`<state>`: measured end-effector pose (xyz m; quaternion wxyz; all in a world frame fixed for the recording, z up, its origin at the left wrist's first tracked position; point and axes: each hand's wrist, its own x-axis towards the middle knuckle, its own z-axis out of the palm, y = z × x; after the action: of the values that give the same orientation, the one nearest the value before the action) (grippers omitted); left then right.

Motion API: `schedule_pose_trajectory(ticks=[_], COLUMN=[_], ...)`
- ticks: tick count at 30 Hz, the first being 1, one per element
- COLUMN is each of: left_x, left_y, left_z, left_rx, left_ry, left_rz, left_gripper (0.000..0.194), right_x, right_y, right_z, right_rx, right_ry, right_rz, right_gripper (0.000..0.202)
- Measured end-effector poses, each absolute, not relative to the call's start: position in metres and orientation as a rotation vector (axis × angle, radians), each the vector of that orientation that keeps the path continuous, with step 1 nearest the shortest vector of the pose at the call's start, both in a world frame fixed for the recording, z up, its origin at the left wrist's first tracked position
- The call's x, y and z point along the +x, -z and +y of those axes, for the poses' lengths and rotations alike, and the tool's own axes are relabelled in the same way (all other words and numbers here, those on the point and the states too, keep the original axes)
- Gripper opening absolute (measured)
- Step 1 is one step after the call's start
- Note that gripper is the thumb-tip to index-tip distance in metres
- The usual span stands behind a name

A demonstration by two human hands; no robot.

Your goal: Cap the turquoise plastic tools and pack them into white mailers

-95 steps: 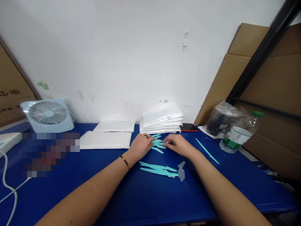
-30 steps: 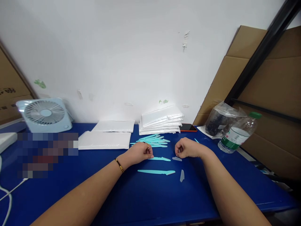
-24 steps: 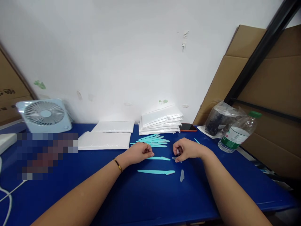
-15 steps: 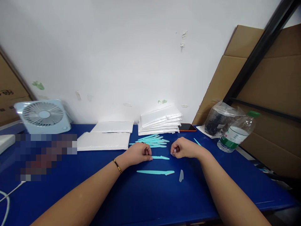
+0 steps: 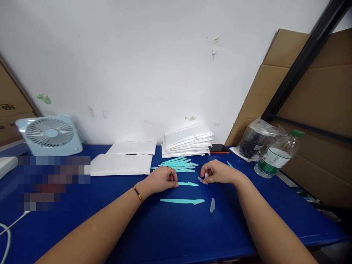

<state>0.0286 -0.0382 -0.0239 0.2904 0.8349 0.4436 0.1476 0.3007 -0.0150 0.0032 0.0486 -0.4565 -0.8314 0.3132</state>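
My left hand [image 5: 162, 179] pinches the handle end of a turquoise razor [image 5: 189, 183] lying crosswise on the blue table. Just right of the razor's blade end, my right hand [image 5: 216, 172] has its fingers closed on a small translucent cap [image 5: 202, 180], which shows at the fingertips. Nearer to me lies a second turquoise razor [image 5: 181, 201], with a loose translucent cap [image 5: 212, 205] to its right. Behind my left hand is a pile of turquoise razors [image 5: 178, 164].
White packets lie flat [image 5: 123, 164] at the left and in a stack [image 5: 187, 141] by the wall. A phone [image 5: 219, 148], a bagged dark item [image 5: 251, 141] and a bottle [image 5: 276, 157] stand right. A fan [image 5: 51, 135] is far left.
The cap at my right fingertips now shows more clearly, and those fingers have shifted slightly. My left hand stays on the razor.
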Motion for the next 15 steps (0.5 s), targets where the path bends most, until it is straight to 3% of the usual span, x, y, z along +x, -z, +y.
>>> schedule_pose_trajectory(ticks=[15], left_x=[0.0314], left_y=[0.0198], left_z=[-0.0410], left_rx=[2.266], left_ry=[-0.391], left_rz=[1.234], left_gripper=[0.024], right_x=[0.2931], right_y=[-0.0031], right_z=[-0.0219], right_rx=[-1.422], right_ry=[-0.921], right_rz=[-2.645], right_gripper=[0.018])
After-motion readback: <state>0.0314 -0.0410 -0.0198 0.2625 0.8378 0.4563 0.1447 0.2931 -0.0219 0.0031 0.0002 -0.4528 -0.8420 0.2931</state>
